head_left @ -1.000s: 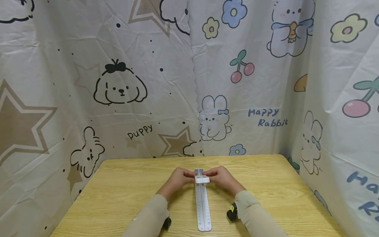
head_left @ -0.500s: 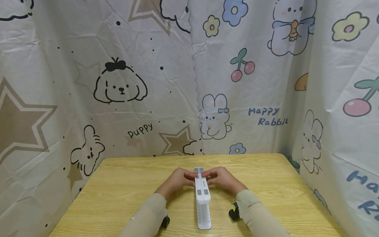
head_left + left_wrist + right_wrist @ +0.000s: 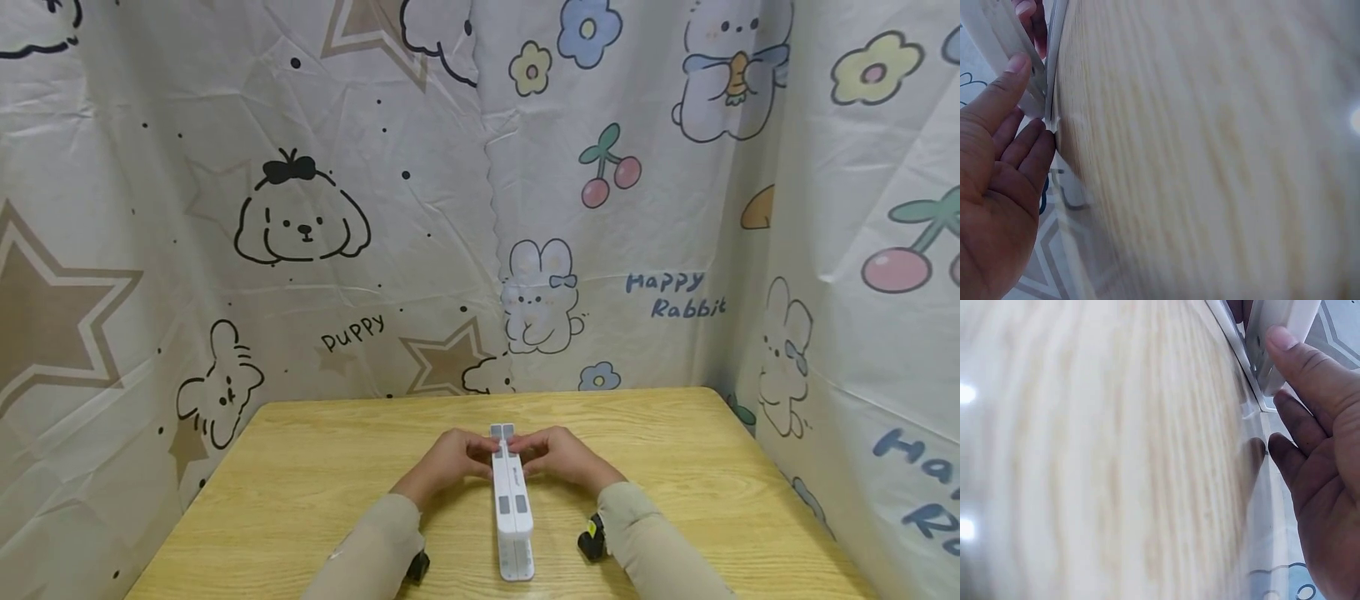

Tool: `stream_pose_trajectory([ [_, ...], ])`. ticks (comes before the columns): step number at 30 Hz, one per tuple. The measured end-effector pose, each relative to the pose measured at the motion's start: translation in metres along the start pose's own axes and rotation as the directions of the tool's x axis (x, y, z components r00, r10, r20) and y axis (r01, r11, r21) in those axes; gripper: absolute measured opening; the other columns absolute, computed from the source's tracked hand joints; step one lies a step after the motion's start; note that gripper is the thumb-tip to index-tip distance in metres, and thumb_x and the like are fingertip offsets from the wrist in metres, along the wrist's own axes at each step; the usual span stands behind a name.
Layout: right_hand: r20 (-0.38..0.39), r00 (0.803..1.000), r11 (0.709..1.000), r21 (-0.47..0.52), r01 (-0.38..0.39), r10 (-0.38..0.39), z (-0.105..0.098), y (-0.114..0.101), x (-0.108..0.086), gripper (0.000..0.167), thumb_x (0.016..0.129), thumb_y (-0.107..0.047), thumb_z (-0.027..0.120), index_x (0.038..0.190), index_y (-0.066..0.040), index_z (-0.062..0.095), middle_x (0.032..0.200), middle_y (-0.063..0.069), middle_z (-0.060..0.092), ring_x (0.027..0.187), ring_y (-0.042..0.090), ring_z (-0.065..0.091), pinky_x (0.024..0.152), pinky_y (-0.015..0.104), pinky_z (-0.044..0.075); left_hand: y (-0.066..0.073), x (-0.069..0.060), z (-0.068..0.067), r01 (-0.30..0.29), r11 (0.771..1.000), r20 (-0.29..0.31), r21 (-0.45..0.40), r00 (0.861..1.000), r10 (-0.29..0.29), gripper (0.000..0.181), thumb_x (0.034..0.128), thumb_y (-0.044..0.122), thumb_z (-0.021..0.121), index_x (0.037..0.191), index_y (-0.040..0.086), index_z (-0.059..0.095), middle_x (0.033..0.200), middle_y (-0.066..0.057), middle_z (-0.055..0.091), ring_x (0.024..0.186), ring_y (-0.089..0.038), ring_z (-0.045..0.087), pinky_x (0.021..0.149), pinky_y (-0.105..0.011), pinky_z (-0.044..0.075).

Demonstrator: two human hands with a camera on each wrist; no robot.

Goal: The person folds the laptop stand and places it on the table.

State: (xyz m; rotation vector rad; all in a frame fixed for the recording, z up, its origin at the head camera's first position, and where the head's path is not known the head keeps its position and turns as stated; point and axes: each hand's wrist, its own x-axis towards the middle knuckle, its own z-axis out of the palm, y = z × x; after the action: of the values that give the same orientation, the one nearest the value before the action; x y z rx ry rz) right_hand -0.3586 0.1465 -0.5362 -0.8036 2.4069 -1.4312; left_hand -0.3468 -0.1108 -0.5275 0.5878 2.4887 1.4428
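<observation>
A white folding laptop stand (image 3: 513,479) with grey pads lies lengthwise on the table, pointing toward me. Its upper bar slopes over the ruled base (image 3: 516,567), the near end still raised a little above it. My left hand (image 3: 450,461) holds the left side near the far hinge, index fingertip on top and thumb lower down. On the opposite side my right hand (image 3: 558,460) holds the stand in the same way. In the left wrist view the thumb (image 3: 1013,72) presses the bar's side; the right thumb (image 3: 1291,347) does likewise in the right wrist view.
The wooden table (image 3: 315,467) has rounded far corners. Behind and beside it hangs a patterned curtain (image 3: 420,250) with cartoon prints. Black wrist-worn devices (image 3: 592,537) sit under both sleeves, close to the tabletop.
The stand's upper bar has swung down toward me from a raised position and now covers most of the base. Both hands have stayed near the far hinge.
</observation>
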Motion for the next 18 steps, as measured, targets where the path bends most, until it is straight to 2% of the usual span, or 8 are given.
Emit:
stream_pose_trajectory([
  [5, -0.002, 1.000, 1.000, -0.003, 0.004, -0.004, 0.0023, 0.0005, -0.0016, 0.039, 0.082, -0.011, 0.085, 0.119, -0.019, 0.077, 0.139, -0.001, 0.066, 0.138, 0.025, 0.054, 0.110, 0.039, 0.049, -0.0005, 0.0003, 0.0025, 0.006, 0.999, -0.013, 0.048, 1.000, -0.005, 0.036, 0.0778, 0.007, 0.088, 0.111, 0.017, 0.080, 0.134, -0.001, 0.069, 0.125, -0.023, 0.064, 0.107, -0.042, 0.052],
  [13, -0.019, 0.999, 0.999, 0.013, 0.034, -0.033, 0.0056, -0.0013, -0.0057, 0.041, 0.080, -0.008, 0.087, 0.119, -0.015, 0.077, 0.139, 0.004, 0.066, 0.133, 0.028, 0.058, 0.111, 0.045, 0.048, 0.0005, -0.0007, 0.0060, -0.013, 0.996, -0.032, 0.090, 0.999, 0.016, 0.038, 0.0747, 0.004, 0.090, 0.110, 0.014, 0.079, 0.134, -0.003, 0.069, 0.126, -0.025, 0.063, 0.111, -0.045, 0.048],
  [18, -0.045, 0.998, 0.999, -0.037, 0.040, -0.041, 0.0087, -0.0006, -0.0056, 0.039, 0.079, -0.009, 0.087, 0.116, -0.016, 0.078, 0.139, 0.004, 0.066, 0.132, 0.028, 0.059, 0.110, 0.041, 0.049, 0.0032, -0.0022, 0.0082, -0.021, 0.990, -0.036, 0.137, 0.999, 0.027, 0.035, 0.0756, 0.005, 0.090, 0.107, 0.014, 0.079, 0.136, -0.002, 0.068, 0.131, -0.027, 0.060, 0.115, -0.047, 0.044],
])
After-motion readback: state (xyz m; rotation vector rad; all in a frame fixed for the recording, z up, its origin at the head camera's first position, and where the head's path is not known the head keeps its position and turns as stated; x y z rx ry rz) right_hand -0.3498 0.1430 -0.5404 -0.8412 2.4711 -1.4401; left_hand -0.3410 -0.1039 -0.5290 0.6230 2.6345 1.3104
